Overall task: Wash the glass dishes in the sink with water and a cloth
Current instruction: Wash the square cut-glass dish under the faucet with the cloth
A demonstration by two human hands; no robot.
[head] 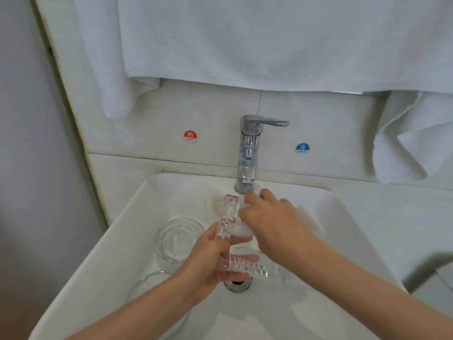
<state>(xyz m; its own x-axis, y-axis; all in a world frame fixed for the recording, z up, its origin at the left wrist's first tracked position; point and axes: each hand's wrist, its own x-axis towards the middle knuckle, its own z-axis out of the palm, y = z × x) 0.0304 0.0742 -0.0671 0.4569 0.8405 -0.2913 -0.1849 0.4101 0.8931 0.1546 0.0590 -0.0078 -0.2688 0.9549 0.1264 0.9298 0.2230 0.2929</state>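
the person is holding a cut-glass dish (229, 212) over the middle of the sink (117, 241), just beneath the spout of the faucet (247, 153). it is standing tilted up on edge rather than lying flat: one ribbed rim is running from the spout toward the near side, and a second is running left to right above the drain (237, 287), so the hollow face is turning toward the right. the left hand (210, 256) is gripping the dish at its near left corner, thumb curled over the rim and fingers wrapping beneath the near edge. the right hand (274, 224) is reaching in from the right, its fingers bunched together and curled on a white cloth (241, 230), pressing it into the hollow face close to the far corner; more cloth is trailing toward the right wall of the sink. whether water is running i cannot tell, the spout end being blurred. judging from this, the rest of the hollow face is lying on the near side of the right fingers, so the next stroke is probably calling for a pull along the dish toward the near rim while the left hand is steadying it. a round glass bowl (177, 239) is sitting on the sink floor just left of the left hand, and another clear glass piece (152, 285) is lying nearer, partly behind the left forearm.
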